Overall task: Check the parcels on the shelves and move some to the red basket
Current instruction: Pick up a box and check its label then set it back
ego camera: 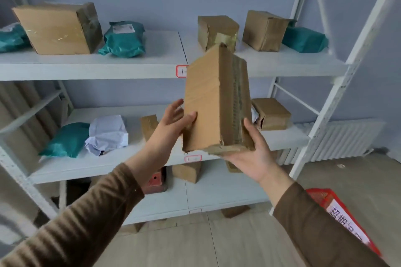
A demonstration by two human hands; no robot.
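Observation:
A tall brown cardboard parcel (213, 97) stands upright in the air in front of the white shelves (91, 67). My right hand (253, 158) cups its bottom end from below, thumb up along the taped right side. My left hand (173, 123) touches its left face, thumb on the front and fingers spread behind the edge. The red basket (325, 199) with a white label shows at the lower right, partly behind my right sleeve.
The top shelf holds three cardboard boxes (58, 28) and teal bags (123, 39). The middle shelf has a teal bag (65, 140), a white bag (107, 133) and small boxes (271, 114). A red object (155, 181) and boxes lie on the bottom shelf. A radiator (347, 141) stands at right.

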